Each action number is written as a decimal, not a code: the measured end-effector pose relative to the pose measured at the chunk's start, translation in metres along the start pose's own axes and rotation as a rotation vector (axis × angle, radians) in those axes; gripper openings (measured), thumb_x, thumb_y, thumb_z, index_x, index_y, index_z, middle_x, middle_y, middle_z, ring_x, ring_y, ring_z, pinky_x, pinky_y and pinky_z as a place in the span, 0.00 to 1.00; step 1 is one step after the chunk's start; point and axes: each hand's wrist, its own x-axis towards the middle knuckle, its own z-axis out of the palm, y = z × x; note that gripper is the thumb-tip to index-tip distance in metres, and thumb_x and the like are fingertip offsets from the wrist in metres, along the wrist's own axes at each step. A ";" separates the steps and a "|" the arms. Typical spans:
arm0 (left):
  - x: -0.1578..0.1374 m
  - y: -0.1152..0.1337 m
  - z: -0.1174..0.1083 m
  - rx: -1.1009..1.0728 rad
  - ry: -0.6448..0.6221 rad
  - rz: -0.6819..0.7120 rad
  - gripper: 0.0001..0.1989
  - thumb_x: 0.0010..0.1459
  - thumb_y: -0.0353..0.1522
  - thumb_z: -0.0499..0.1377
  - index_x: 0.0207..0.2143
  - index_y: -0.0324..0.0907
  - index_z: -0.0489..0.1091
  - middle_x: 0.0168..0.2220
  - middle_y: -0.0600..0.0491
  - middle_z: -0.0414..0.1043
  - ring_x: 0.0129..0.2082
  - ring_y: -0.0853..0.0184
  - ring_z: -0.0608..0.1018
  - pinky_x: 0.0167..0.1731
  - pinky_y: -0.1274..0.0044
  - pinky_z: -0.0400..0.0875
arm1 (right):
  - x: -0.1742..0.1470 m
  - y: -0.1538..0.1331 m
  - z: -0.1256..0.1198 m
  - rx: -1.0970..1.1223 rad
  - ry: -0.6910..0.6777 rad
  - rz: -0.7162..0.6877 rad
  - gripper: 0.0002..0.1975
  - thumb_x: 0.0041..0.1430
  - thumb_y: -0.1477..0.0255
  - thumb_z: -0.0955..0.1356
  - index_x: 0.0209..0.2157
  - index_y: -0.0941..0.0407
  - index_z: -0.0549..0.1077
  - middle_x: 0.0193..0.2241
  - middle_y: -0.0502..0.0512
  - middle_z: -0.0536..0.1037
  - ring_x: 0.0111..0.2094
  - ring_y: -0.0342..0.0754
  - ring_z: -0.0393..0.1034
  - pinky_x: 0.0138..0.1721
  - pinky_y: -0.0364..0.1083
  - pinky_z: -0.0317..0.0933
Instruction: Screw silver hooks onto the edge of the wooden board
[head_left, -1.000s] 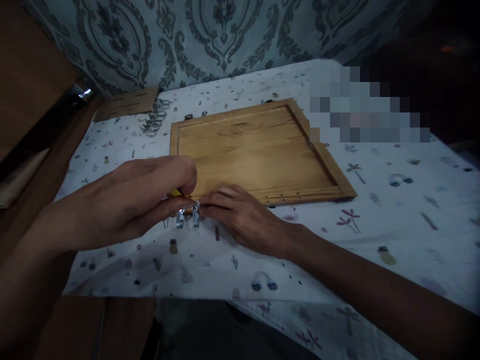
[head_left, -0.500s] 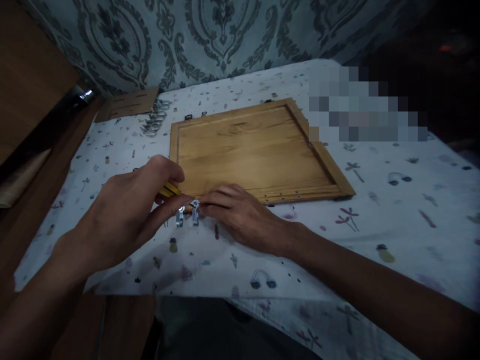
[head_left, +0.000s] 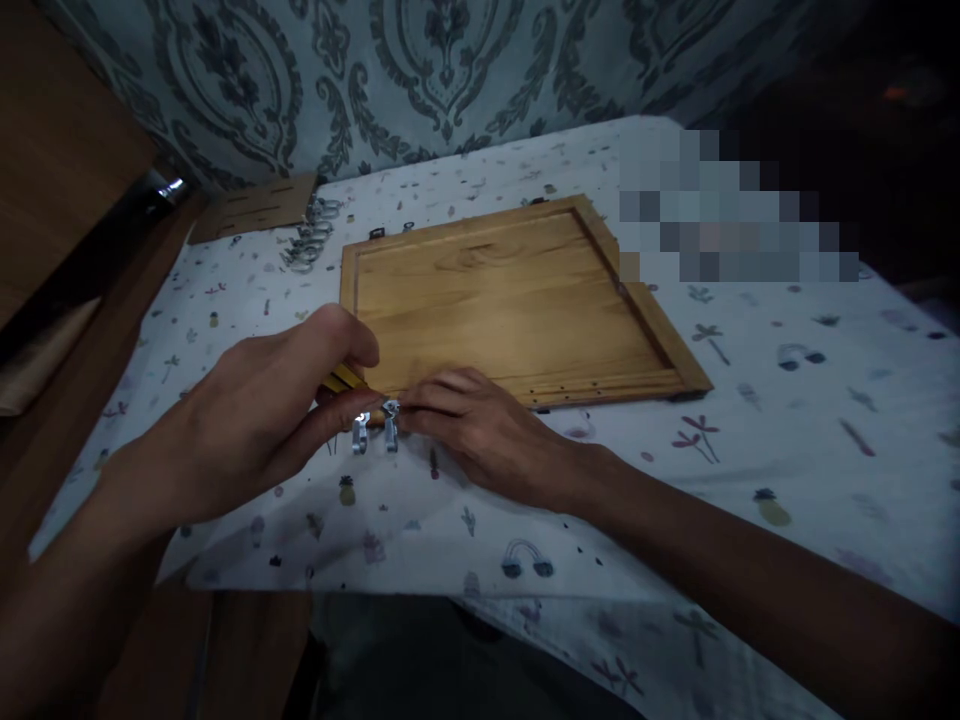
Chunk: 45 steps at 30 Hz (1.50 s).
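My left hand (head_left: 274, 395) is closed around a yellow-and-black screwdriver (head_left: 343, 379), most of which the fingers hide. The screwdriver points at the near left edge of a framed wooden board (head_left: 480, 300) that lies flat. Two shiny metal hooks (head_left: 391, 428) hang side by side over that edge. My right hand (head_left: 487, 425) rests along the near edge, its fingertips closed at the right-hand hook. The exact spot where tool and hook meet is too small to make out. Small dark holes run along the near edge, right of my right hand.
A pile of similar metal hooks (head_left: 309, 238) lies behind and left of the board, against a slotted brown cardboard piece (head_left: 255, 208). A patterned white cloth (head_left: 637, 530) covers the table. Wooden furniture (head_left: 60, 130) stands at the left; a patterned wall (head_left: 450, 70) is behind.
My left hand has turned slightly and shifted a little up and to the right around the screwdriver. The right hand, board and hooks have stayed in place.
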 end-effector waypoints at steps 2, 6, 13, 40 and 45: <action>-0.001 0.001 -0.001 0.004 0.014 0.001 0.09 0.69 0.38 0.56 0.45 0.43 0.64 0.33 0.58 0.70 0.24 0.75 0.73 0.23 0.83 0.67 | 0.000 0.000 0.000 -0.004 0.009 0.001 0.15 0.67 0.81 0.61 0.49 0.61 0.75 0.49 0.60 0.79 0.48 0.53 0.68 0.51 0.53 0.63; -0.007 0.007 -0.008 0.077 0.114 -0.161 0.08 0.64 0.37 0.60 0.41 0.43 0.69 0.33 0.57 0.74 0.27 0.72 0.76 0.25 0.80 0.68 | -0.002 0.000 0.000 0.016 0.039 -0.001 0.15 0.67 0.81 0.61 0.49 0.60 0.75 0.50 0.60 0.78 0.50 0.53 0.68 0.51 0.54 0.64; -0.020 0.009 -0.007 0.090 0.383 -0.376 0.11 0.59 0.36 0.64 0.42 0.44 0.68 0.37 0.54 0.71 0.33 0.66 0.77 0.31 0.74 0.72 | 0.001 -0.003 0.000 0.010 0.072 0.009 0.18 0.69 0.81 0.58 0.56 0.61 0.70 0.47 0.62 0.78 0.47 0.52 0.69 0.48 0.53 0.67; -0.033 0.005 0.014 0.031 0.428 -0.343 0.10 0.61 0.31 0.62 0.43 0.46 0.65 0.38 0.57 0.73 0.32 0.69 0.78 0.31 0.78 0.75 | 0.002 -0.004 -0.006 0.282 0.247 0.075 0.17 0.69 0.80 0.61 0.55 0.58 0.71 0.47 0.63 0.77 0.49 0.50 0.71 0.48 0.52 0.71; -0.009 0.017 0.009 0.063 0.352 -0.152 0.09 0.66 0.33 0.59 0.47 0.46 0.63 0.37 0.57 0.73 0.31 0.70 0.79 0.29 0.79 0.74 | 0.022 -0.015 -0.024 0.428 0.318 0.180 0.20 0.68 0.74 0.66 0.59 0.58 0.67 0.48 0.59 0.77 0.38 0.43 0.73 0.40 0.44 0.70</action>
